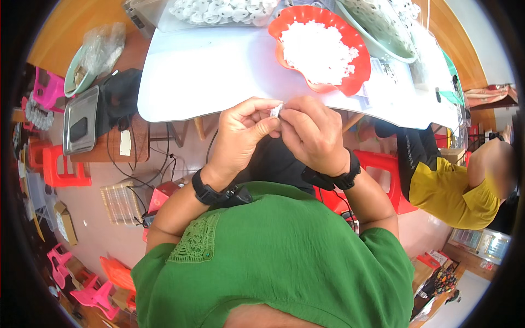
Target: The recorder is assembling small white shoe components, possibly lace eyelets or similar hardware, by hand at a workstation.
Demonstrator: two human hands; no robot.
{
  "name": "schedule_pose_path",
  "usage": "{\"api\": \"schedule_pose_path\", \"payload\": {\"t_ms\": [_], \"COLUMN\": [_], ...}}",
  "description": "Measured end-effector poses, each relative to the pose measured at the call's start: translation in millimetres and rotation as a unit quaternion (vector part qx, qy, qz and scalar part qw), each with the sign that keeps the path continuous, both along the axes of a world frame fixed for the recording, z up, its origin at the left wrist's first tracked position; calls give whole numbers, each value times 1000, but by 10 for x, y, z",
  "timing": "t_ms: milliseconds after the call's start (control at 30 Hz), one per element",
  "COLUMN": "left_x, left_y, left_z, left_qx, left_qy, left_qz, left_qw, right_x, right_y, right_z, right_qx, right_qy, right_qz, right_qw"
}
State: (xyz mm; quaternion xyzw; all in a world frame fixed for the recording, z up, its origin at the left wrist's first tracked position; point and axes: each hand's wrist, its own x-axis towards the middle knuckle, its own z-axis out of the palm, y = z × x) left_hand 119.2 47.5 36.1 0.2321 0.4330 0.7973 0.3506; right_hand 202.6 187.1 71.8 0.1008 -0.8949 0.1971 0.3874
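Observation:
Just off the front edge of the white table [202, 82], my two hands meet over my lap. A small white plastic piece [275, 111] is pinched between the thumb and fingers of my left hand [240, 134]. My right hand [316, 131] closes on the same piece from the other side, and its curled fingers hide part of it. Beyond my hands stands a red scalloped bowl [358, 82] with a heap of small white plastic pieces [314, 52] in it. Both wrists carry black straps with devices.
A clear container of round white parts [224, 12] stands at the back. Right of the bowl is a pale green basin [407, 52]. A person in a yellow top [448, 191] sits at right. Cables [158, 175] and a metal tray [82, 128] are at left.

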Motion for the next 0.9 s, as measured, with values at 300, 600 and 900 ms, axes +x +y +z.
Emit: {"api": "schedule_pose_path", "payload": {"t_ms": [300, 600, 900], "left_x": [54, 74, 109], "left_y": [0, -32, -38], "left_z": [52, 106, 70], "left_qx": [-1, -49, -66], "left_qy": [57, 110, 80], "left_qz": [11, 30, 10], "left_qw": [998, 992, 995], "right_x": [47, 63, 70], "right_y": [-42, -115, -18], "right_z": [5, -71, -28], "right_qx": [17, -37, -32], "right_qy": [-6, -11, -36], "right_qz": [6, -19, 24], "right_qw": [1000, 999, 999]}}
